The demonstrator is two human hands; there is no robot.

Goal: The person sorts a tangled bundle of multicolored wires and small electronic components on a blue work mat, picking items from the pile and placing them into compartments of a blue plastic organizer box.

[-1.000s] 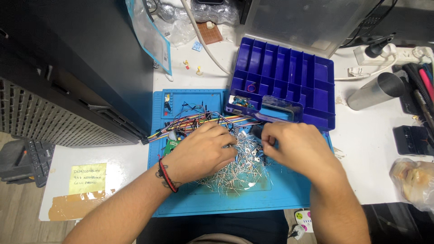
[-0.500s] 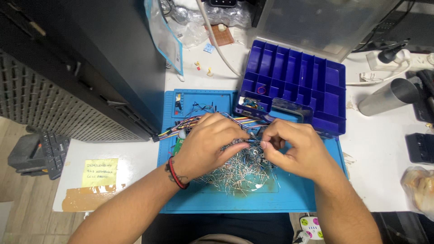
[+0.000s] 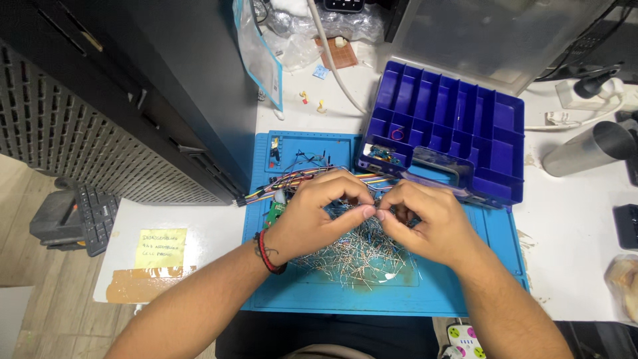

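Counter (image 3: pixel 571 233) in white, crowded, as I watch from the head camera; a blue work mat (image 3: pixel 458 292) lies at its near edge, a dark cabinet (image 3: pixel 133 100) stands to the left over wood flooring, a yellow note (image 3: pixel 161 247) is taped near the corner; a blue compartment box (image 3: pixel 465 126) sits open behind the mat, a metal cylinder (image 3: pixel 585 149) lies on its side to the right; the left hand (image 3: pixel 316 216) and right hand (image 3: pixel 425 223) meet fingertip to fingertip above a heap of thin wire-legged components (image 3: pixel 352 256) on the mat, both pinching one small piece between them; I cannot tell its long axis; coloured jumper wires (image 3: pixel 292 181) run left to right behind the knuckles.
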